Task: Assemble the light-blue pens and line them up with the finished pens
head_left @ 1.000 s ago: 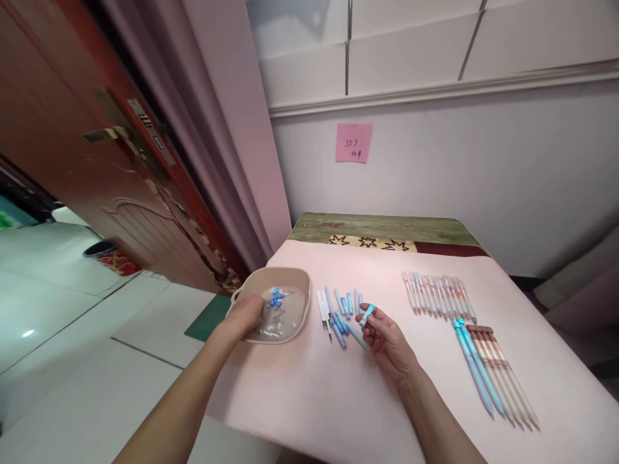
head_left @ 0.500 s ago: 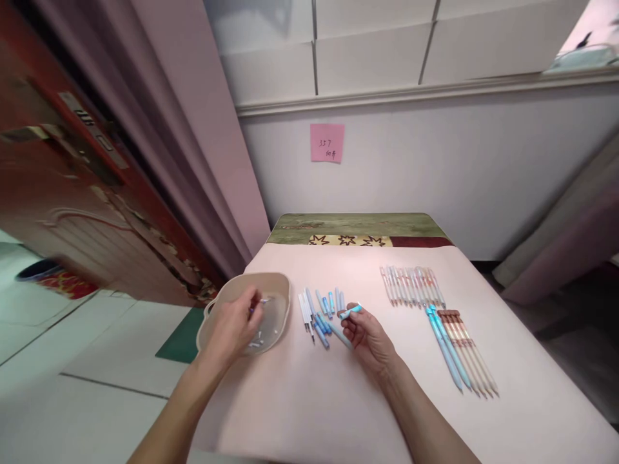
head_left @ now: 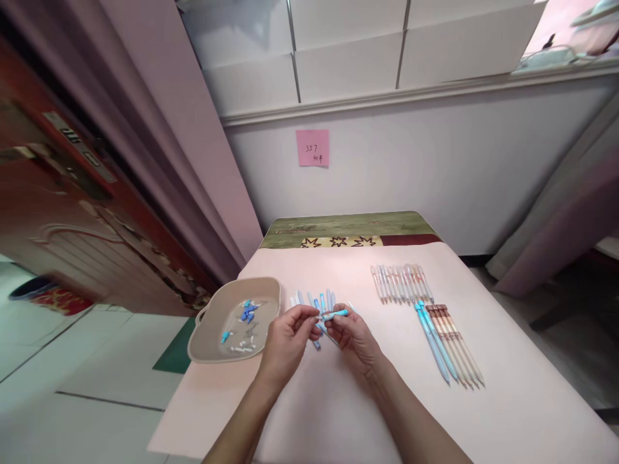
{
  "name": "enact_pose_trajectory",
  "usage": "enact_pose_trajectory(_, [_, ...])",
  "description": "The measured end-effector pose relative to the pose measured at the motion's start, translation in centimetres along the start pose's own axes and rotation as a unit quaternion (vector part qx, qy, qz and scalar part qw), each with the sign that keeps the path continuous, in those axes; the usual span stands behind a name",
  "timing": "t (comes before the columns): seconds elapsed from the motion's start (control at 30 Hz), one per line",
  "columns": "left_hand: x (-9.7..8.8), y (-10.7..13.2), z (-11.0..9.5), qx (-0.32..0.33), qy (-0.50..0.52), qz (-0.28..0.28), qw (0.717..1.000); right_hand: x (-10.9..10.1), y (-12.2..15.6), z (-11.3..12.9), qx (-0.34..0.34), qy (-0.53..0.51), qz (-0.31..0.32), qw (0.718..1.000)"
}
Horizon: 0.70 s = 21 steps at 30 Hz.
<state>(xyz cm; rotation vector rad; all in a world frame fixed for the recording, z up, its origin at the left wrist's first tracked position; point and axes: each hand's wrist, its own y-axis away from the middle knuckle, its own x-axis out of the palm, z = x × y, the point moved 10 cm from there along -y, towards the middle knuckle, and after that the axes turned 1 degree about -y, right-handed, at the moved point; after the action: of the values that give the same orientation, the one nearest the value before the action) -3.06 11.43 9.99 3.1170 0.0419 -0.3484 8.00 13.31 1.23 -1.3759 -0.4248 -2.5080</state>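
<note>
One blue tube point(head_left: 336, 315), pinched in the right hand point(head_left: 356, 341), meets the left hand point(head_left: 289, 336), whose grip is unclear; straight alignment should help. Tray point(head_left: 211, 325): left of both.

A pink note point(head_left: 313, 148) is sticking to the pale wall point(head_left: 411, 174) behind the table point(head_left: 345, 227). White panels point(head_left: 348, 74) are running above the note. Leftward, a purple curtain point(head_left: 130, 129) is hanging beside a red-brown door point(head_left: 97, 258); pale floor tiles point(head_left: 106, 361) are stretching below.

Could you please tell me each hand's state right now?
Left hand: closed in a pinch at one end of the light-blue pen part; what it grips cannot be told.
Right hand: closed, holding that part.
</note>
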Motion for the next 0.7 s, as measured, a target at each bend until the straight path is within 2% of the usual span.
enact_pose_trajectory(0.13, [0.1, 0.1, -0.5, 0.007, 0.0, -0.011, 1.0, 0.1, 0.1, -0.1, -0.003, -0.003, -0.001, 1.0])
enact_pose_trajectory(0.47, [0.7, 0.5, -2.2, 0.074, -0.136, -0.006, 0.988, 0.0, 0.3, -0.5, 0.006, -0.012, 0.002, 1.0])
enact_pose_trajectory(0.7, [0.8, 0.7, -1.0, 0.034, -0.029, -0.001, 0.999, 0.2, 0.4, -0.9, 0.029, -0.032, 0.011, 0.999])
